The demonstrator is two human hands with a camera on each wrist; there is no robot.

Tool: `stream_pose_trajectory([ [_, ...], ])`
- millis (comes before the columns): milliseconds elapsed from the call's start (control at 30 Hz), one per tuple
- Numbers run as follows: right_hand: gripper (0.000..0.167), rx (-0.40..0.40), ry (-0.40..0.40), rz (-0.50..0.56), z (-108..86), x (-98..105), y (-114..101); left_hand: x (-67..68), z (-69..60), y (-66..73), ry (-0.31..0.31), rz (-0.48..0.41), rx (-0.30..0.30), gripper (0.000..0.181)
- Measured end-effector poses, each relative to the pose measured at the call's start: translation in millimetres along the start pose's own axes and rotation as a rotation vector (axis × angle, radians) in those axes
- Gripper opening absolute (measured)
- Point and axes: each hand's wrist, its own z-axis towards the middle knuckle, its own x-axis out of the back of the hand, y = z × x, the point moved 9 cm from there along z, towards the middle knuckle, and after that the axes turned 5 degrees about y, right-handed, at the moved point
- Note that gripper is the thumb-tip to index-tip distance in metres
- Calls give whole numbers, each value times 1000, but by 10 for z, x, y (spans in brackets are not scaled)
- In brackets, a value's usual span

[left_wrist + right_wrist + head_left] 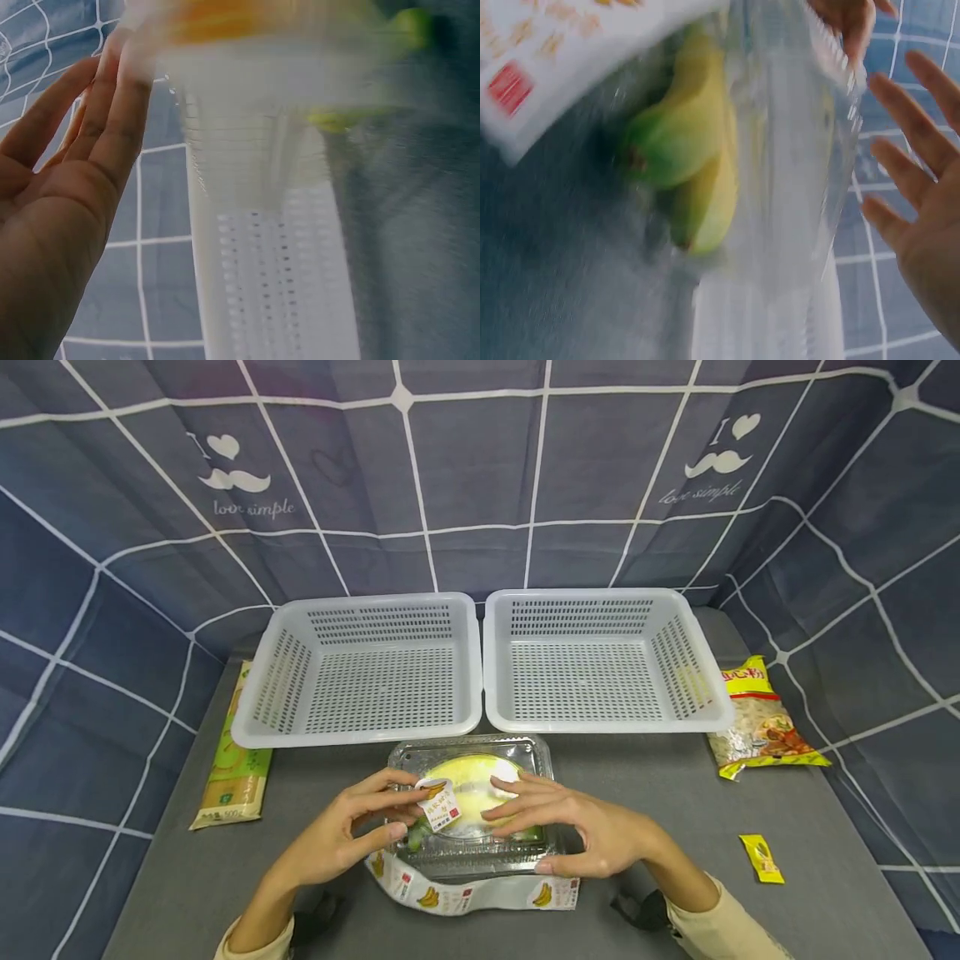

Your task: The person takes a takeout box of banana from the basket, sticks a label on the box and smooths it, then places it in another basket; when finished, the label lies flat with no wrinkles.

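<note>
A clear lidded plastic box (480, 862) holds yellow-green bananas (468, 768) (697, 150). On the lid's left part lies a white label with a banana picture (442, 810); the left hand (360, 827) (75, 165) has its fingertips at that label's left edge, fingers fairly straight. Over the right part of the lid spreads the right hand (577, 827) (930, 172), fingers apart, thumb by the box's front right corner. A long strip of banana labels (457, 900) (547, 52) curves along the box's front. Both wrist views are blurred.
Two white perforated baskets (360, 739) (607, 727) stand side by side behind the box. A green and tan packet (236, 768) lies at the left, a clear and yellow bag (765, 727) at the right, and a small yellow sachet (762, 858) nearer the front right.
</note>
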Motion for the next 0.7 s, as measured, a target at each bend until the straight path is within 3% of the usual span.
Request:
stream_pose_trajectory([
  [67,54,-21,72,-29,-30,80,83,-11,-86,-52,-11,-18,52,41],
  [133,56,-45,141,-52,-74,155,177,-6,-146,-61,-17,-28,59,41],
  [233,55,-92,204,-84,-142,224,319,33,-153,-32,-8,-39,24,40],
  [400,55,-184,207,-136,-184,220,471,59,23,55,-37,-117,-59,42],
  [533,60,-220,176,-154,-129,180,493,23,210,107,-126,-211,-88,41],
  [700,62,-190,169,-184,-36,172,440,-79,431,-1,-264,-244,-8,35],
])
